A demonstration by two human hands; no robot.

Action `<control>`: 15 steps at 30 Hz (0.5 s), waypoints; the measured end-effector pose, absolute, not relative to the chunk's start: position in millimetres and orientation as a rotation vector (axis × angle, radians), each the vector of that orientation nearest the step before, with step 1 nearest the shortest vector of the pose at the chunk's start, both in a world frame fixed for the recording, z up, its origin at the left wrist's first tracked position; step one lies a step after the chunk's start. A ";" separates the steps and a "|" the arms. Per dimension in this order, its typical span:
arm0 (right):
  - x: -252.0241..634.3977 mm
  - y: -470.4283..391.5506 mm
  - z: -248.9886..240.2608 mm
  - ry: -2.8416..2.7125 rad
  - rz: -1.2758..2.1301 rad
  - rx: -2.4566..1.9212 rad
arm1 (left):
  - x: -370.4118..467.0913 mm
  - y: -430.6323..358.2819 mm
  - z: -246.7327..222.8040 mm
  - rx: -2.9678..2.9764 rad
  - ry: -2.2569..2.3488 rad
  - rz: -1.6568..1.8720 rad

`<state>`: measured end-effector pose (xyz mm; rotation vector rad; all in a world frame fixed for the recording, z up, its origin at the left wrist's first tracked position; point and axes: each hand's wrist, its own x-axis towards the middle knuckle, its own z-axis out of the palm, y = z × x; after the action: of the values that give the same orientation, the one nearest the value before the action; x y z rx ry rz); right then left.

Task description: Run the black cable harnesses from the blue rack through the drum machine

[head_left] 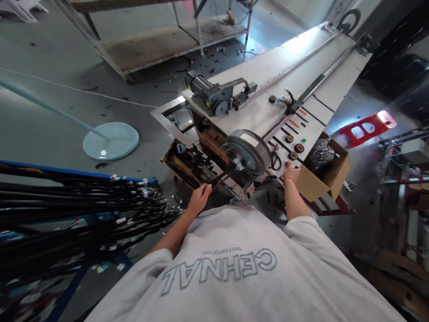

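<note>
My left hand (199, 200) is closed around the end of a black cable (221, 175). That cable runs up to a round grey wheel-like machine head (248, 152) with a clear cover and a white label. My right hand (292, 172) rests at the front edge of the control panel, its fingers curled by a small red part. Whatever lies beneath those fingertips is mostly hidden. Just beyond them are a yellow-faced round button (292, 155), a red button (299, 148) and a small green light (304, 140). A looped black cord (275, 161) lies left of this hand.
A long white bench (261, 107) stretches away, carrying a motor (206, 91) and a rail. To the right stand a cardboard box (315, 179) and a red stool (368, 127). Bundled black cables (83, 201) hang on a blue rack at left, near a round pole base (110, 141).
</note>
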<state>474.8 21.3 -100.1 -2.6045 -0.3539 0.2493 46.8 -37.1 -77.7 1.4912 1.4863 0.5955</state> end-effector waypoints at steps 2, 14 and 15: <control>474.4 20.9 -99.8 -0.359 0.242 -2.607 | 53.3 -31.8 -78.7 1.494 1.465 0.605; 468.0 18.0 -83.0 -0.418 0.316 -2.627 | 96.2 -13.0 -84.8 1.382 1.304 0.685; 469.3 19.9 -77.9 -0.463 0.311 -2.634 | 98.6 -10.7 -86.8 1.333 1.286 0.708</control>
<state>469.3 19.9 -77.9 -2.6342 -0.4627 0.3111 98.6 -10.7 -86.8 1.3329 1.2857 0.7076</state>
